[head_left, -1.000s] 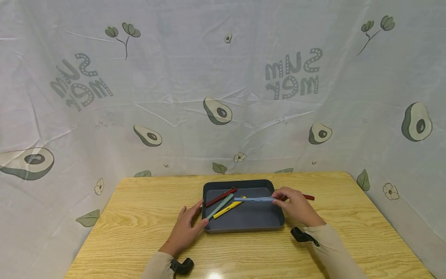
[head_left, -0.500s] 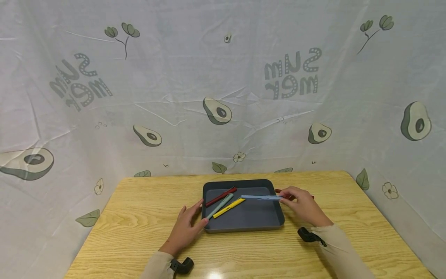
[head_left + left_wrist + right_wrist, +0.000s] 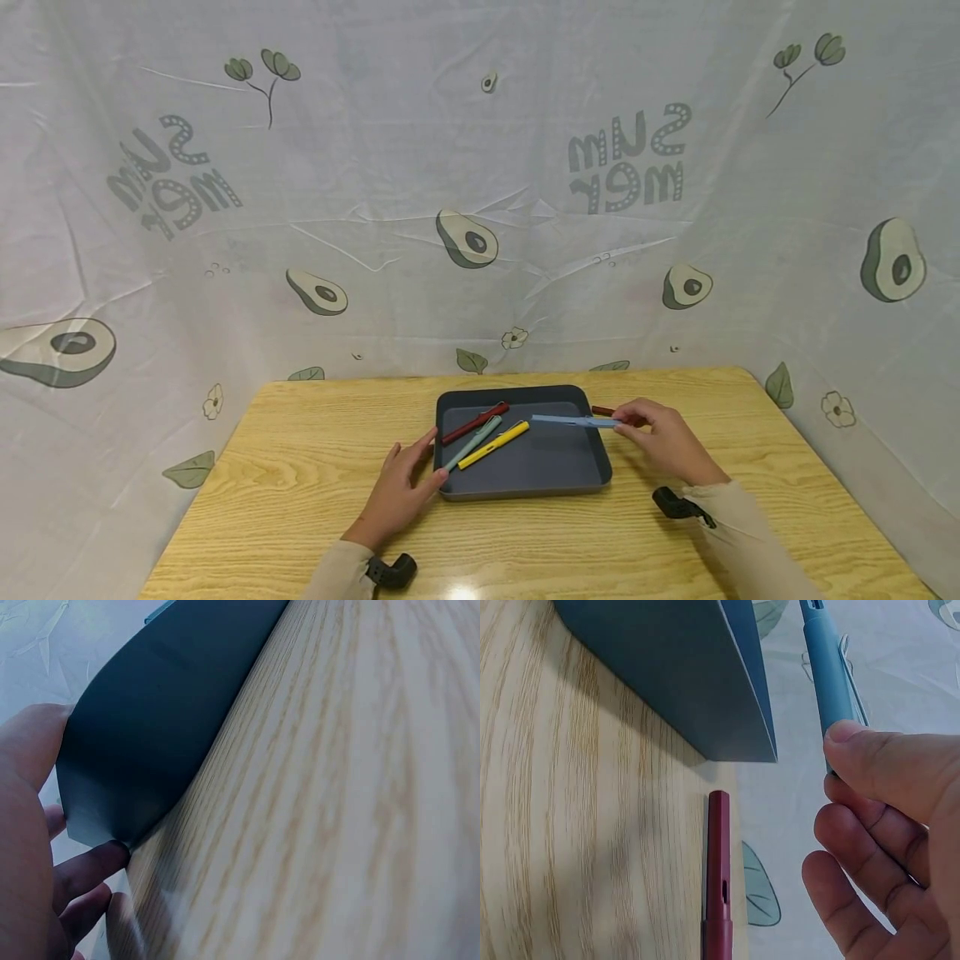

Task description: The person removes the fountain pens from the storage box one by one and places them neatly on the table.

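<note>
In the head view my right hand [image 3: 660,437] pinches one end of a light blue pen [image 3: 558,419] between thumb and fingertips. The pen reaches leftward over the dark grey tray [image 3: 517,493]. Up close, the right wrist view shows the thumb across the clipped end of the blue pen [image 3: 829,682], held off the table. Fingers of my left hand [image 3: 401,492] lie relaxed against the tray's left side, the thumb at its front left corner. Inside the tray lie a dark red pen [image 3: 474,423], a grey-green pen [image 3: 476,440] and a yellow pen [image 3: 492,446].
Another dark red pen [image 3: 718,862] lies on the wooden table [image 3: 315,450] right of the tray, partly hidden by my right hand in the head view. A pale patterned curtain [image 3: 390,167] surrounds the table's back and sides.
My right hand has moved right with the blue pen, whose left end has drawn away from the yellow pen. My left hand and the tray have stayed in place.
</note>
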Tool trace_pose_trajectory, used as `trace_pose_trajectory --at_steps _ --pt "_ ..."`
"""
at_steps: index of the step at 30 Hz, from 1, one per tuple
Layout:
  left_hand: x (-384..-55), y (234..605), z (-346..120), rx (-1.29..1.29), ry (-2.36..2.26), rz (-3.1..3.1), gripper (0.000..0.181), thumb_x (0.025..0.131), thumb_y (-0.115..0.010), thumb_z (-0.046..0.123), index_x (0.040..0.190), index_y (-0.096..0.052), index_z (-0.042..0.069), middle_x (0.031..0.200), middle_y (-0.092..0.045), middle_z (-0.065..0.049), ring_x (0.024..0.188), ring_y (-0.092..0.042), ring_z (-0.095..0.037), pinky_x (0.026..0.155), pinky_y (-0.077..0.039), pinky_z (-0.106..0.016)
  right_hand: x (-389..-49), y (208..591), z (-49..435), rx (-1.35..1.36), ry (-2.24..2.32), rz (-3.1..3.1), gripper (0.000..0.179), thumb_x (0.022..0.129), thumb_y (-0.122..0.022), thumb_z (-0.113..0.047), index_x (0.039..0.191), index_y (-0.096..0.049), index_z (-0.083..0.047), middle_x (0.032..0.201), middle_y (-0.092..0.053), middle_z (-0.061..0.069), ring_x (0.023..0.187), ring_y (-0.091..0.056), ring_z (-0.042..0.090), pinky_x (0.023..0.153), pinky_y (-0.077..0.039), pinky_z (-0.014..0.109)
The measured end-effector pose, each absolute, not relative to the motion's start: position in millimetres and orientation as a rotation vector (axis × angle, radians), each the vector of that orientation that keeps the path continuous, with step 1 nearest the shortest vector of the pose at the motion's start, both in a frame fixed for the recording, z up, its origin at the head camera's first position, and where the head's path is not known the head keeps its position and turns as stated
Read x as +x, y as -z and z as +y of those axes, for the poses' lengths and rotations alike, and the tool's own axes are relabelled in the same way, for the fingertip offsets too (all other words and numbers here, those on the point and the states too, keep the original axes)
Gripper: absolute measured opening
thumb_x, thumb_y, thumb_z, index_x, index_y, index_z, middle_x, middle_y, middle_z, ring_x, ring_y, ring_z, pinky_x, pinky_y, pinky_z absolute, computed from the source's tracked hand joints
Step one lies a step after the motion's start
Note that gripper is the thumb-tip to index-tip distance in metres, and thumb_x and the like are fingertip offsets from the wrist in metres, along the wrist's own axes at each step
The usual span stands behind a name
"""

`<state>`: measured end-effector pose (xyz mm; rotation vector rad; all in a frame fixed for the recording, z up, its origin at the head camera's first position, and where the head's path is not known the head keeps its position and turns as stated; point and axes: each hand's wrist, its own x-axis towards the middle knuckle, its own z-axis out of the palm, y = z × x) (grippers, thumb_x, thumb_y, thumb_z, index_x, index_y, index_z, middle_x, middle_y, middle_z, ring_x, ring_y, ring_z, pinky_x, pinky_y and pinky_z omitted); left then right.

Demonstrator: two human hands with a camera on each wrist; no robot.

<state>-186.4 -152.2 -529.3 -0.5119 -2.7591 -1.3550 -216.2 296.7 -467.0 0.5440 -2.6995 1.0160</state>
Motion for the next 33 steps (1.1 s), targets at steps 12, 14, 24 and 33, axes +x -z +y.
trace_pose_trajectory --at_steps 12,14,24,33 --pt "-185.8 527.7 -151.8 -0.51 1.355 -2.761 0.071 0.1 -0.067 0.042 0.162 -0.038 0.022 0.157 -0.049 -0.003 0.14 -0.053 -0.023 0.129 -0.005 -0.053 -216.6 466.4 317.6 0.485 -1.027 -2.706 0.014 0.094 -0.075 -0.006 0.104 -0.074 -0.016 0.097 -0.069 -0.006 0.086 -0.065 0.005 0.075 -0.059 0.027" --pt "-185.6 527.1 -151.7 -0.507 1.356 -2.762 0.071 0.1 -0.067 0.042 0.162 -0.038 0.022 0.157 -0.05 -0.003 0.14 -0.053 -0.023 0.129 -0.005 -0.053 -216.2 465.7 321.5 0.473 -1.023 -2.707 0.013 0.095 -0.074 -0.005 0.104 -0.073 -0.015 0.097 -0.069 -0.005 0.084 -0.065 0.005 0.073 -0.058 0.026" --pt "-185.6 527.1 -151.1 -0.493 1.371 -2.766 0.07 0.1 -0.068 0.039 0.162 -0.039 0.022 0.156 -0.05 -0.004 0.141 -0.052 -0.024 0.129 -0.005 -0.052 -213.6 464.5 340.2 0.449 -0.956 -2.695 0.011 0.096 -0.074 -0.009 0.105 -0.073 -0.015 0.094 -0.068 -0.007 0.081 -0.061 0.003 0.069 -0.052 0.026" --pt "-185.7 527.6 -150.4 -0.494 1.368 -2.76 0.07 0.1 -0.068 0.038 0.162 -0.039 0.021 0.157 -0.05 -0.004 0.14 -0.053 -0.026 0.129 -0.006 -0.054 -215.8 464.4 361.3 0.396 -0.896 -2.715 0.012 0.095 -0.075 -0.008 0.107 -0.074 -0.011 0.098 -0.072 -0.001 0.084 -0.063 0.007 0.071 -0.055 0.028"
